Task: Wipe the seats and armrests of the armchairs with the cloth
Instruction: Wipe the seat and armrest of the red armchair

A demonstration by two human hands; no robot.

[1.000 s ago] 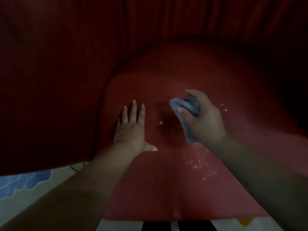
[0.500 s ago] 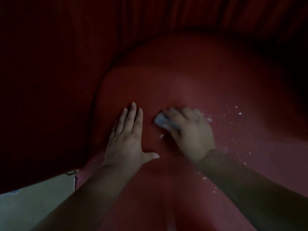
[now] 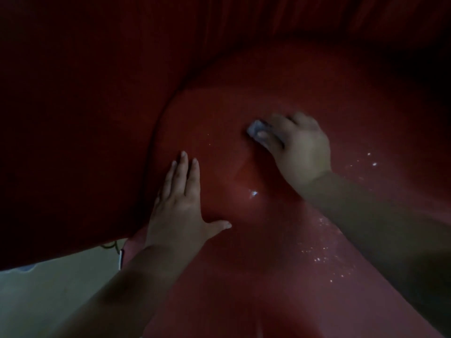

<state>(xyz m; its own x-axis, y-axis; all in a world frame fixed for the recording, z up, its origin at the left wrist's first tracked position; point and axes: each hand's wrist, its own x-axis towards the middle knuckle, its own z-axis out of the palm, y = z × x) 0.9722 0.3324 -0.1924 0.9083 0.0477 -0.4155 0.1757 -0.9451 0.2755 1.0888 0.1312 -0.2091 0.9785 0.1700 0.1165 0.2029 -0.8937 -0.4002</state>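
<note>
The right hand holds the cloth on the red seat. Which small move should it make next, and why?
Probably drag the cloth toward the near right. The right hand grips it at the far middle of the seat, while white specks lie scattered along the seat's right side, beside that forearm. The left hand rests flat on the seat as a brace, so it can stay.
</note>
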